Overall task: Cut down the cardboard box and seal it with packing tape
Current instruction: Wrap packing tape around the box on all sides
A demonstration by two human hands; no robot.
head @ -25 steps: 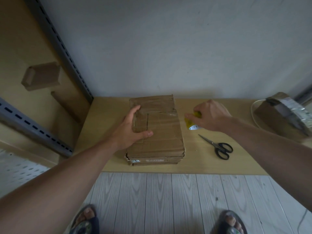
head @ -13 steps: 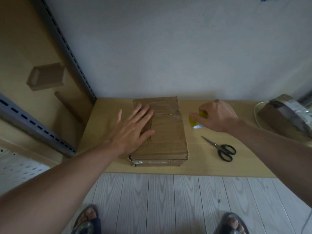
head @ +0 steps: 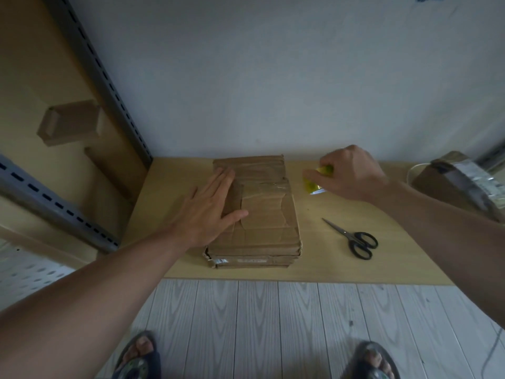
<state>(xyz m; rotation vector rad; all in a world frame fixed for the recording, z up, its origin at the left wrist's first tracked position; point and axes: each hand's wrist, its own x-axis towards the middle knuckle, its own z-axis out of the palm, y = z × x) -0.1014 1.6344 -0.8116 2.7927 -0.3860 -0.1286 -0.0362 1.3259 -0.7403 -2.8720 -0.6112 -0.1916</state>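
Head view: my left hand [head: 210, 207] lies flat, fingers spread, on cardboard box [head: 257, 212] mid-table; right hand [head: 348, 173] grips tape roll [head: 318, 181] (yellowish) beside it. Best press flaps tight w/ palm, start tape at far edge.

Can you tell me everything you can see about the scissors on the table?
The scissors have black looped handles, which look like plastic, and thin silver-grey metal blades. They look shut, lying flat on the light wooden table, tips pointing away towards the wall and handles nearer the table's front edge. They sit to the right of the cardboard box with bare table between. Nothing touches them; neither hand is on them.
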